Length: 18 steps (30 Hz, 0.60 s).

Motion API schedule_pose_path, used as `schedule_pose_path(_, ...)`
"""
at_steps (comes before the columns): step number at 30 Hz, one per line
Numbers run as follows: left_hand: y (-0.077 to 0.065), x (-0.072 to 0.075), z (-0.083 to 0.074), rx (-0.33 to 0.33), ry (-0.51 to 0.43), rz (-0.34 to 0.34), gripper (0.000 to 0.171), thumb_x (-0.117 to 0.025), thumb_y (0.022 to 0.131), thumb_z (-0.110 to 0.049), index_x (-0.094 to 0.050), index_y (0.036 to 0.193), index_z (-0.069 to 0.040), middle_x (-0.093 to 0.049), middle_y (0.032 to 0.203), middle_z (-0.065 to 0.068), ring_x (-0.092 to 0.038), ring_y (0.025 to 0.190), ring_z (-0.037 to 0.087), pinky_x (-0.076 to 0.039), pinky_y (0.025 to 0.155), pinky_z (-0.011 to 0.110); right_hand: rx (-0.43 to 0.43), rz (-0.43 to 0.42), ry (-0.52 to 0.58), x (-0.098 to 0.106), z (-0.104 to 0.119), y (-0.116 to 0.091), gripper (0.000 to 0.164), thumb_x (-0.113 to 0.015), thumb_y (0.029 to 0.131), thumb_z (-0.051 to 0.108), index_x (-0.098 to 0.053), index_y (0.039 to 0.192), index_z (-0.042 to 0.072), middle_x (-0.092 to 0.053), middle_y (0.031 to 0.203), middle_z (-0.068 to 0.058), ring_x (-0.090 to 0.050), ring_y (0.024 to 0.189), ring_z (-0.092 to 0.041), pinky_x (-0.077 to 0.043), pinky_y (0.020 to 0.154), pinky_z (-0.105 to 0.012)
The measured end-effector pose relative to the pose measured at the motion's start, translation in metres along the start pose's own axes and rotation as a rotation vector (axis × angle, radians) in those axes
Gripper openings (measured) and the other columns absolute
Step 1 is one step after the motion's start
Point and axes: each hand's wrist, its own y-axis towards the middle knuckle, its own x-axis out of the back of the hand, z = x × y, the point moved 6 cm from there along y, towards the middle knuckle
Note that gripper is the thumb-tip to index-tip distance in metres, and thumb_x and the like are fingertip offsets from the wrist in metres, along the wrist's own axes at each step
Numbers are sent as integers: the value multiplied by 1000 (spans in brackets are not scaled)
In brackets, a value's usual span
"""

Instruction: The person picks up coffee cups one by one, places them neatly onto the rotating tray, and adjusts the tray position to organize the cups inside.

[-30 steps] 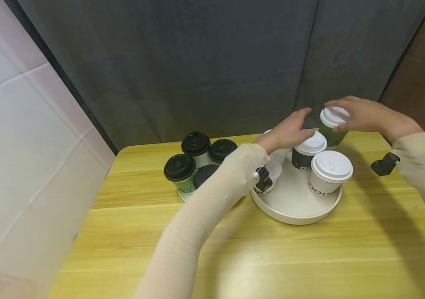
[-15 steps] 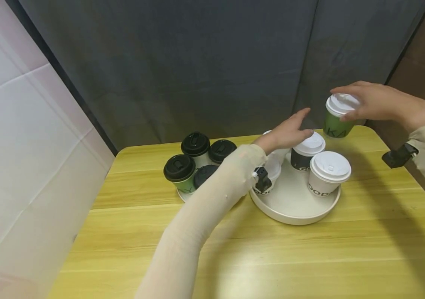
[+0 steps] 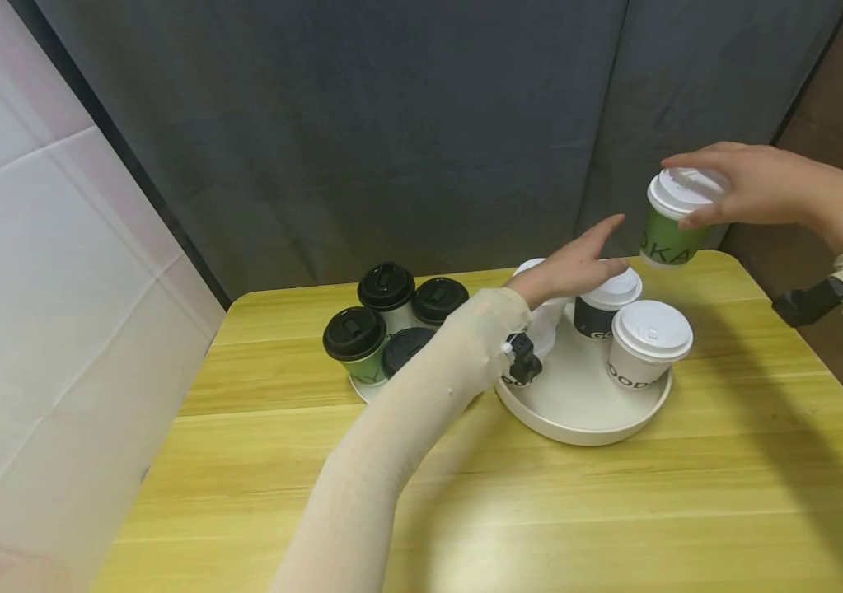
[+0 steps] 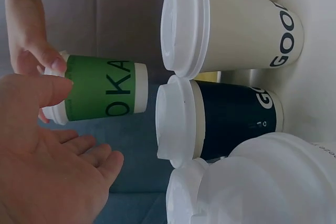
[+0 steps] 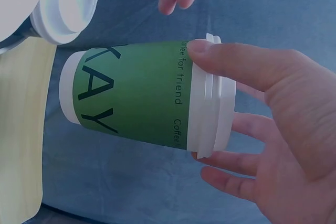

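My right hand [image 3: 770, 185] grips a green paper cup [image 3: 669, 235] by its white lid, thumb on one side and fingers on the other. In the right wrist view the green cup [image 5: 131, 95] hangs above the table's far edge. My left hand [image 3: 571, 262] reaches over the round cream tray [image 3: 584, 435] with its fingers extended and nothing in them. Below it, a black cup [image 3: 595, 319] and a white cup [image 3: 643, 354], both white-lidded, stand upright on the tray. More white-lidded cups on the tray are partly hidden by my left arm.
Left of the tray, several black-lidded cups [image 3: 356, 338] stand together on a pale dish [image 3: 362, 389], partly behind my left sleeve. The wooden table [image 3: 258, 478] ends at a grey curtain [image 3: 391, 132] at the back. A white panel [image 3: 58, 288] stands at the left.
My right hand has lifted the green cup from behind the tray, upward and a little right. My left hand has stayed nearly still over the tray.
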Motion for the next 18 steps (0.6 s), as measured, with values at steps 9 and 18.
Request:
schedule_pose_path(9,-1,1,-2,-24,-25,-6,70,-45,102,-27,-8,161,-17,-12,169,-2,-13,155,9,-14,124,17,31,-25,15,9,14,-3,87,-72,87,43,-29,157,16,-32,152,-33,-44,121,-51,-40,91,-67)
schedule_pose_path(18,-8,2,-2,-66,-31,-3,74,-47,101,-27,-4,160,-14,-10,169,3,-11,156,12,-12,124,17,49,-22,32,11,33,-5,86,-71,87,43,-28,157,17,-33,153,-30,-46,120,-50,-42,91,-67)
